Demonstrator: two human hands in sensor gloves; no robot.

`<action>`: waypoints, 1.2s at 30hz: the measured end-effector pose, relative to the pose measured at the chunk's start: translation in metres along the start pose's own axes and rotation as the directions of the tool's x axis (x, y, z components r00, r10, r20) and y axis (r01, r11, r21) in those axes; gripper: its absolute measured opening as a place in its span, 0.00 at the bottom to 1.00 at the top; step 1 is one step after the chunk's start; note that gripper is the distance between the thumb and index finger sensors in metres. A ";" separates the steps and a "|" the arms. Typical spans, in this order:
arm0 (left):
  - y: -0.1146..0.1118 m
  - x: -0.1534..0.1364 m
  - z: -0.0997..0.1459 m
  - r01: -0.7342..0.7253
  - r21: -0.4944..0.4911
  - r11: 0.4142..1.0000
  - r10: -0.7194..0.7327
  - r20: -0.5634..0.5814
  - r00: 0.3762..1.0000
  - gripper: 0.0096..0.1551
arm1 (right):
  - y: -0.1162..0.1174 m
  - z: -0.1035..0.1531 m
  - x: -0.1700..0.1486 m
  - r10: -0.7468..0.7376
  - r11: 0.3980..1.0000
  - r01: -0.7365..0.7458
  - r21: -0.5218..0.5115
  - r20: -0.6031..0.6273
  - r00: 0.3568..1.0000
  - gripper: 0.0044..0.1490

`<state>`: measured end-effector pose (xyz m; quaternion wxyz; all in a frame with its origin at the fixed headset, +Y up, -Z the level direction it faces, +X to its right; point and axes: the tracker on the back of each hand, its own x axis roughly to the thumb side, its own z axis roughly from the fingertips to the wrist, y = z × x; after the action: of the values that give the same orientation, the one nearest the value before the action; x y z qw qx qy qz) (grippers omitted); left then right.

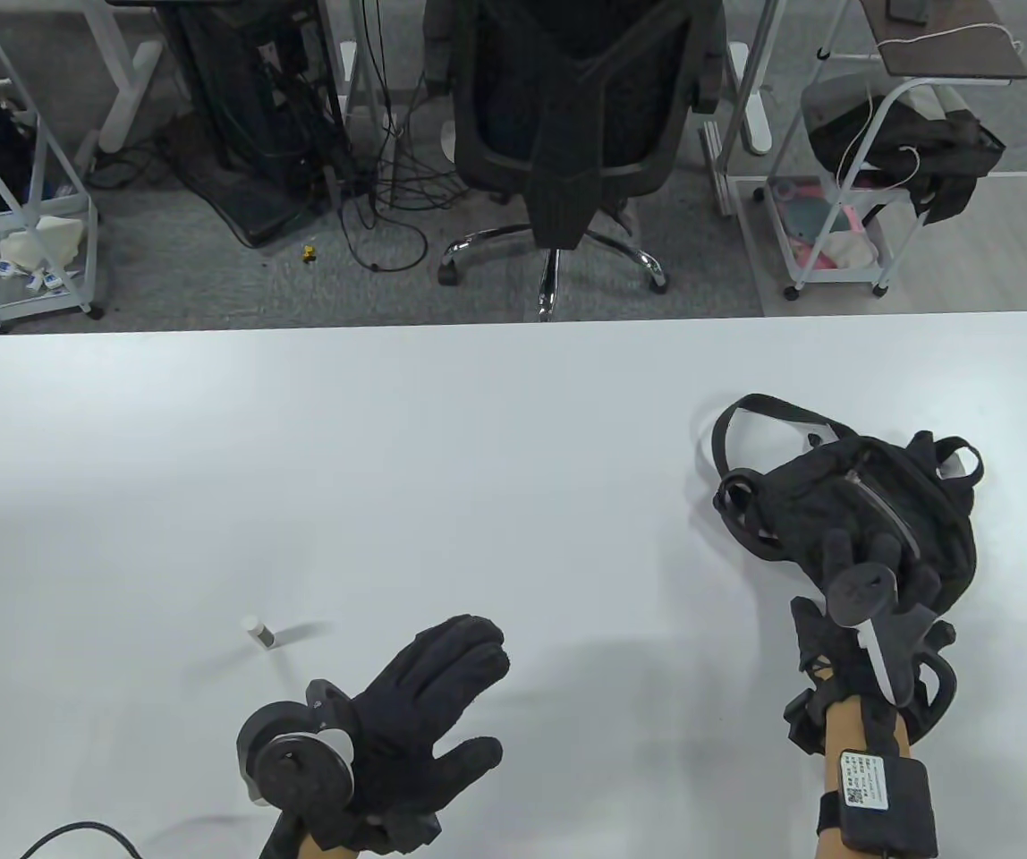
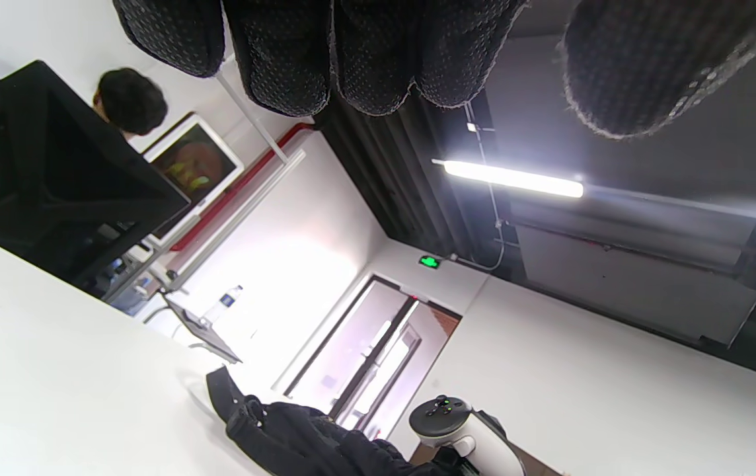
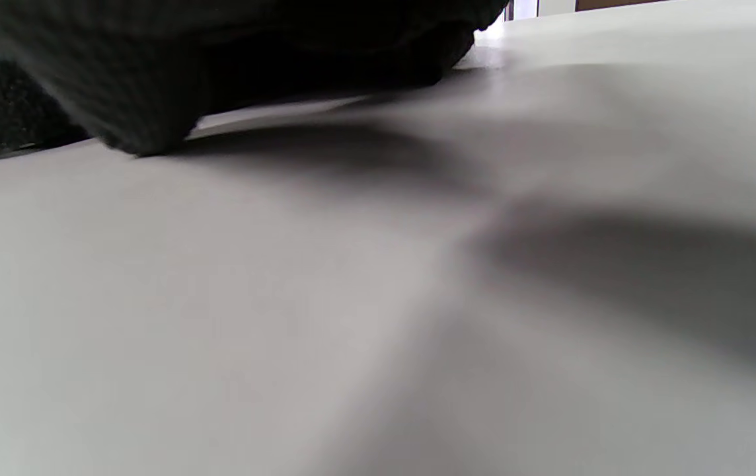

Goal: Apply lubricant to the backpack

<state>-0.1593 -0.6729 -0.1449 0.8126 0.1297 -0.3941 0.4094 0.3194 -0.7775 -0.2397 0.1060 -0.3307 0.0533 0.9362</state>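
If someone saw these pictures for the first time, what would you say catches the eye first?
The black backpack at the right of the white table, with the gloved right hand resting on its near edge. Then the left hand, open with fingers spread and holding nothing, low in the table view. Just beyond it to the left, a small lubricant tube stands alone on the table.

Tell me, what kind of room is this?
Probably an office or lab. Behind the white table stand a black office chair, metal carts and tangled cables. The left wrist view shows a monitor and a ceiling strip light.
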 end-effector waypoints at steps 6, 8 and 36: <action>-0.001 -0.001 -0.001 -0.022 -0.017 1.000 0.022 0.004 1.000 0.46 | -0.005 -0.001 -0.002 0.043 0.996 -0.043 -0.079 -0.008 0.999 0.49; -0.001 -0.001 -0.001 -0.023 -0.019 1.000 0.024 0.004 1.000 0.46 | -0.008 0.000 -0.001 0.066 0.991 -0.066 -0.119 -0.004 0.998 0.45; 0.016 -0.002 0.003 -0.028 0.044 0.999 0.028 0.000 1.000 0.46 | -0.049 0.132 0.079 -0.187 0.923 0.373 -0.094 0.737 0.650 0.29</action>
<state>-0.1739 -0.6651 -0.1462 0.8036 0.1421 -0.3865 0.4296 0.1904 -0.6942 -0.1883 0.2223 0.0450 -0.1566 0.9613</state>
